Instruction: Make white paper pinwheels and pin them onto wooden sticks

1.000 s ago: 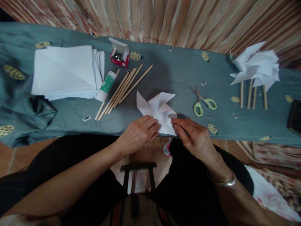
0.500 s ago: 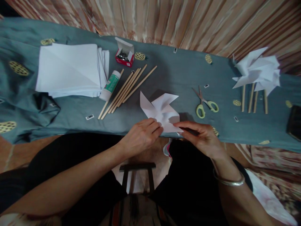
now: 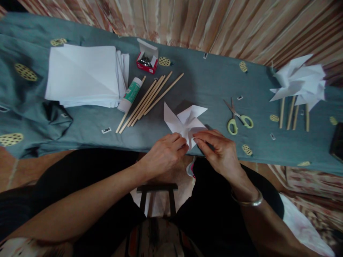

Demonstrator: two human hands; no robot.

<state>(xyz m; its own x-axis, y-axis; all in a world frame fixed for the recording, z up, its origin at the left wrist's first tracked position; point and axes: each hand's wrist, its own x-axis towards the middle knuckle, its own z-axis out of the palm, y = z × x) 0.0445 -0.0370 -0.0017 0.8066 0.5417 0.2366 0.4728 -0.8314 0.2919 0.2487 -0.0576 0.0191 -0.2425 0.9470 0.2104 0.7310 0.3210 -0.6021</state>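
A white paper pinwheel (image 3: pixel 183 123) lies at the table's front edge, its blades folded up. My left hand (image 3: pixel 168 151) is closed on its near left side, the fingertips pinching the paper close to the middle. With thumb and forefinger, my right hand (image 3: pixel 217 148) pinches a corner of the near right blade, which curls in toward the centre. Parts of the near blades are hidden behind the fingers. Green-handled scissors (image 3: pixel 237 119) lie with blades slightly apart to the right of the pinwheel.
Wooden sticks (image 3: pixel 150 101) and a glue stick (image 3: pixel 130 94) lie left of the pinwheel. Behind them stands an open red box (image 3: pixel 147 63) of small metal pieces. A paper stack (image 3: pixel 83 75) is at far left. Finished pinwheels (image 3: pixel 300 82) on sticks lie at far right, near a dark object (image 3: pixel 337 141).
My right hand has moved left, bringing the blade's corner in toward the pinwheel's centre. My left hand keeps its pinch. The whole view has shifted slightly.
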